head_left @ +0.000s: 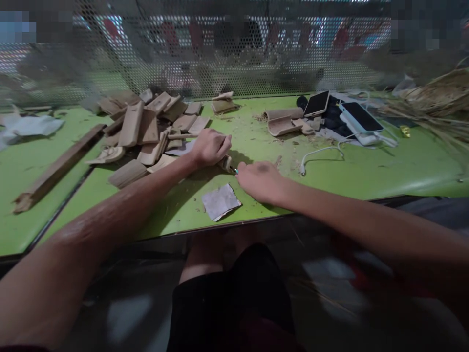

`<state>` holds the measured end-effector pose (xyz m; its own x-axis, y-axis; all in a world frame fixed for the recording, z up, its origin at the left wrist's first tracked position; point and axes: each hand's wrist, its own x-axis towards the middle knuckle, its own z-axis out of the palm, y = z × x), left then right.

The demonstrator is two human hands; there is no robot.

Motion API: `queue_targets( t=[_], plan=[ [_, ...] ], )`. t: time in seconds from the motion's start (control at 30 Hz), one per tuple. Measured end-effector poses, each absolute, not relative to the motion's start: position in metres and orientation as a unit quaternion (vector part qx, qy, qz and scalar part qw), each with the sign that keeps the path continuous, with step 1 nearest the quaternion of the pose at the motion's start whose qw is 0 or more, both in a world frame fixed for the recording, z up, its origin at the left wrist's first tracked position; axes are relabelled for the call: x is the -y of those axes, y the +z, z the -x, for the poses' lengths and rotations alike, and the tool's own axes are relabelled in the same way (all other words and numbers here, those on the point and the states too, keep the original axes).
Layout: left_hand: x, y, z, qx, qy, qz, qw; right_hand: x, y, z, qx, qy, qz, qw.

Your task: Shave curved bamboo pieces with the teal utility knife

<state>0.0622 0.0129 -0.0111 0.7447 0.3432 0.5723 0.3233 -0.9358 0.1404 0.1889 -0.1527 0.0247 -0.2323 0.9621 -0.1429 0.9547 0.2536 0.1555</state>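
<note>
My left hand (211, 147) is closed on a small brownish piece of wood (226, 165), whose end sticks out under the fingers. My right hand (261, 182) is closed around a thin tool (236, 171). Only a bit of the tool's teal part and a dark tip show, pointing at the wood; its exact kind is hidden by the fingers. Between my forearms, near the table's front edge, lies a square of grey sandpaper (221, 201). Left of my left hand is a heap of cut, curved wooden pieces that look like bamboo (131, 123).
A long wooden stick (60, 168) lies on the green table (366, 171) at left. Behind stands a perforated metal screen (190, 58). At right are a half-round wood piece (284, 127), two phones (317, 103), a white cable (322, 149) and dry straw (439, 95).
</note>
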Motion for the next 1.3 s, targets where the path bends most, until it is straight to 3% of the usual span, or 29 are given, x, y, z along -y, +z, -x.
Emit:
queue_targets(
  t=[0.2, 0.53, 0.93, 1.3],
  plan=[
    [-0.010, -0.013, -0.056, -0.155, 0.318, -0.935, 0.019, 0.146, 0.035, -0.191, -0.800, -0.031, -0.581, 0.149],
    [-0.011, -0.013, -0.047, -0.119, 0.301, -0.946, -0.002, 0.144, 0.038, -0.194, -0.788, -0.064, -0.594, 0.146],
    [-0.007, -0.015, -0.041, -0.088, 0.322, -0.943, -0.001, 0.157, 0.024, -0.176, -0.766, -0.004, -0.638, 0.083],
    [-0.005, -0.007, -0.046, -0.143, 0.264, -0.954, 0.004, 0.153, 0.030, -0.169, -0.780, 0.026, -0.614, 0.121]
  ],
)
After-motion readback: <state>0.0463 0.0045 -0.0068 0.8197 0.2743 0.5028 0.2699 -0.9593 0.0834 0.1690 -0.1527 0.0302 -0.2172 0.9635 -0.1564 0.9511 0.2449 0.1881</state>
